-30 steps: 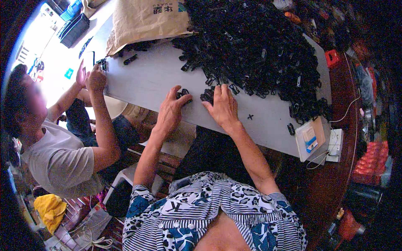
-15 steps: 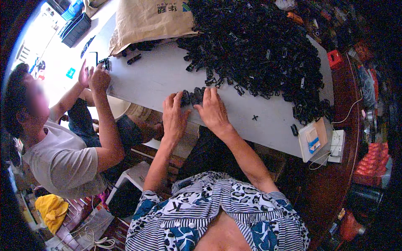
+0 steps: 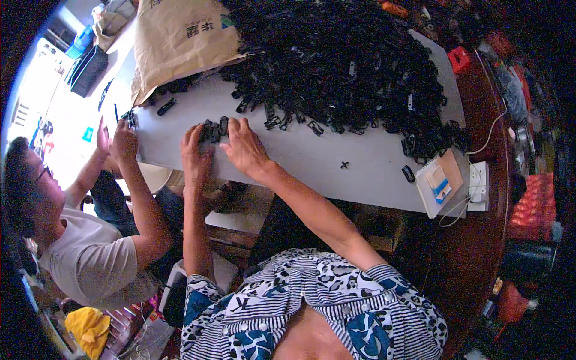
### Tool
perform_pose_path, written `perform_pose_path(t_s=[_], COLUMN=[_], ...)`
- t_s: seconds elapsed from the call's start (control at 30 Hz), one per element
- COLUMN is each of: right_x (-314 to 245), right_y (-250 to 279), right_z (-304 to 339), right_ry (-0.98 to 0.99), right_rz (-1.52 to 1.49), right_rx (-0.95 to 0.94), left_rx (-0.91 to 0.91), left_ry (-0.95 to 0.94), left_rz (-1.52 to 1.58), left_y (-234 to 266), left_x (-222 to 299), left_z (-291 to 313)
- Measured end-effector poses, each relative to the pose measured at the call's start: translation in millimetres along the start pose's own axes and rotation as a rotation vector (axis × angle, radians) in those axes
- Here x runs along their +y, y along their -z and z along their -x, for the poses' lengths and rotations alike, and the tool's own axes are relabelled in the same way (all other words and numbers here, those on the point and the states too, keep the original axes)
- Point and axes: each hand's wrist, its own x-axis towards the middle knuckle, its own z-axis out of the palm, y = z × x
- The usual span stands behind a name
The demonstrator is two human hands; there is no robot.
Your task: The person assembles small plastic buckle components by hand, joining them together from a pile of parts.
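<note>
Near the front edge of the table, a short row of small black plastic parts [image 3: 213,130] is held between my two hands. My left hand [image 3: 195,157] grips its left end with bent fingers. From the other side, my right hand [image 3: 247,149] presses on its right end, fingers together and thumb toward the left. How the parts fit together is too small to make out. Beyond my hands spreads a large heap of similar black parts [image 3: 342,66]. One loose black part [image 3: 166,107] lies to the left of the heap.
A brown paper sack [image 3: 183,51] lies at the far left of the white table [image 3: 288,159]. At left, a seated co-worker [image 3: 96,258] has raised hands by black parts. A small cross-shaped piece [image 3: 345,165], a notepad [image 3: 441,186] and a power strip [image 3: 478,186] are at right.
Both my hands have moved left along the table with the row of black parts, closer to the co-worker. The whole view has also shifted, and the co-worker's hands sit lower in it.
</note>
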Motion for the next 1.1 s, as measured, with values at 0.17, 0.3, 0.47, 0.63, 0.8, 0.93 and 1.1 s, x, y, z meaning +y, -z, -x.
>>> perform_pose_path(t_s=[0.17,0.3,0.47,0.63,0.8,0.93,1.1], right_x=[54,94,121,118,113,130,132], right_y=[63,120,129,150,198,227,218], right_z=[20,41,70,96,127,169,180], right_ry=[0.199,0.090,0.218,0.269,0.319,-0.030,-0.289], right_rz=[0.518,0.670,0.693,0.568,0.446,0.519,0.618], right_rx=[0.347,0.311,0.189,0.133,0.276,0.508,0.449], left_rx=[0.007,0.021,-0.198,-0.246,-0.135,-0.070,-0.198], left_ry=[0.092,-0.076,-0.286,-0.454,-0.444,-0.408,-0.480], left_rz=[-0.095,-0.087,0.177,0.125,0.034,0.006,0.083], left_y=[17,-12,-85,-109,-98,-85,-95], left_x=[16,60,124,141,142,160,190], left_z=[3,-2,-15,-6,-7,6,25])
